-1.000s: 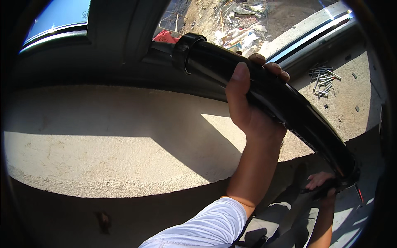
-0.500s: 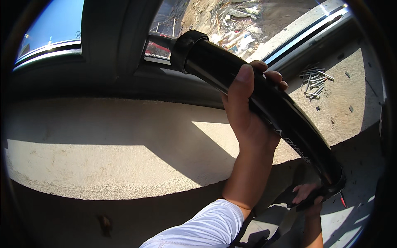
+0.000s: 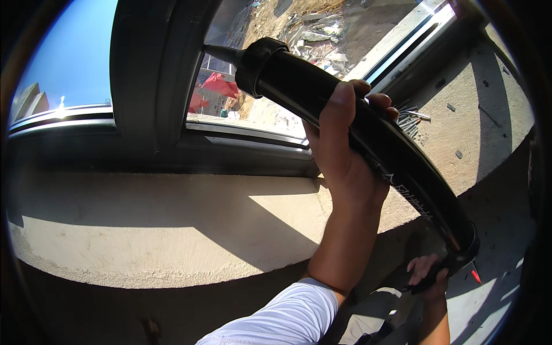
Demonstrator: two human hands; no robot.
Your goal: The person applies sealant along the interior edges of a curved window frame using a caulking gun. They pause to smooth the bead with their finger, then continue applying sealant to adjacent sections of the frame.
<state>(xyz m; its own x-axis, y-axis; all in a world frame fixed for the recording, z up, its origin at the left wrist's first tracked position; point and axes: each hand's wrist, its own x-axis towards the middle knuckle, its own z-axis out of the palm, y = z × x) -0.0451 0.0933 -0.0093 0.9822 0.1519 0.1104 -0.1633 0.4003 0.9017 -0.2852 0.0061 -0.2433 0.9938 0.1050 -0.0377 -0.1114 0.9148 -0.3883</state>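
Note:
A black caulking gun [image 3: 302,80] slants across the view, from a dark nozzle [image 3: 223,54] at the upper left to its handle end at the lower right. Its nozzle tip meets, or comes very close to, the inner edge of the dark window frame [image 3: 158,75], beside the glass. My left hand [image 3: 348,149] is wrapped around the middle of the barrel, thumb on the near side and fingertips showing beyond. At the rear, my right hand [image 3: 426,270] grips the handle, which is partly hidden in shadow. A red-tipped piece [image 3: 476,273] sticks out behind the gun.
Below the frame runs a pale, rough sill [image 3: 144,241], partly sunlit. Several nails [image 3: 409,122] lie on it at the right, with small dark scraps [image 3: 458,154] nearby. Rubble [image 3: 322,34] and red cloth [image 3: 219,86] show outside through the glass.
The nozzle tip is now higher up the window frame's vertical edge, farther from the lower corner. The view has shifted, showing more of the lower frame. Both hands keep their grip.

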